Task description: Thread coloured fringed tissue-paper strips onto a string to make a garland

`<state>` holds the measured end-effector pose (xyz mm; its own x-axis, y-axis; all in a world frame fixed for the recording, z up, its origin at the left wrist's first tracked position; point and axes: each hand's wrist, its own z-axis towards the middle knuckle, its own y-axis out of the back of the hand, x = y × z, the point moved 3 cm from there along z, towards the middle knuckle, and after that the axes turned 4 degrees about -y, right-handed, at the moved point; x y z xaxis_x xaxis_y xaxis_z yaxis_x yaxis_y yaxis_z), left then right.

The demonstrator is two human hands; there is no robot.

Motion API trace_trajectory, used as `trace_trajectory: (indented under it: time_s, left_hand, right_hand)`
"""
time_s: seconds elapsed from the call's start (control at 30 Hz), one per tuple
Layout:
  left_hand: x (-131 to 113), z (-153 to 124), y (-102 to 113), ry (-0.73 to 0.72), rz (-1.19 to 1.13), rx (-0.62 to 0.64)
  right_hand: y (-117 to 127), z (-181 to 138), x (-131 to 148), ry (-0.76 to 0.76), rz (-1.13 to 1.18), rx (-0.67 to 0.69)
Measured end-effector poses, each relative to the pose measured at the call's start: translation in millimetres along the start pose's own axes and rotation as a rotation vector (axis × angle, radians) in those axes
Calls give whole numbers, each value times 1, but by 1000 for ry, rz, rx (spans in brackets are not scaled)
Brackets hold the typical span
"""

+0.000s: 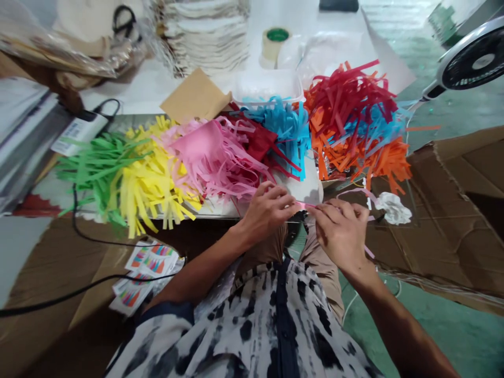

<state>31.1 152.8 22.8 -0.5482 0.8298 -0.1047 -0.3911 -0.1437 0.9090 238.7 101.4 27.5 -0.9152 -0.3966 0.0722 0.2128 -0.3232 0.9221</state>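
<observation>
At the table's front edge, my left hand (270, 210) is closed on one end of a thin twisted strip of pink tissue paper (304, 205). My right hand (342, 226) pinches the same strip a short way to the right, and loose pale pink ends stick out beyond its fingers. Just behind my left hand lies a pile of pink tissue fringe (220, 152). Yellow fringe (153, 184) and green fringe (98, 163) are to its left. Dark red fringe (260, 137) and blue fringe (289, 128) lie to its right, then orange fringe (388, 160) with red on top.
A clear plastic tray (268, 86), a tape roll (274, 44) and a brown paper square (195, 97) stand behind the fringes. A white fan (478, 60) is at right, above a cardboard box (441, 210). Crumpled white paper (394, 208) sits near my right hand. Printed cards (144, 270) lie lower left, by a black cable (79, 297).
</observation>
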Motion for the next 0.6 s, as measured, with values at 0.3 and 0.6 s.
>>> trace_trajectory:
  time_s: [0.3,0.6]
  left_hand:
    - [11,-21,31,242,22,-104]
    - [-3,23,-13,60,-129,112]
  right_hand:
    - [12,-13,-30,-12,-27,11]
    - [14,5,-16,-48,6,15]
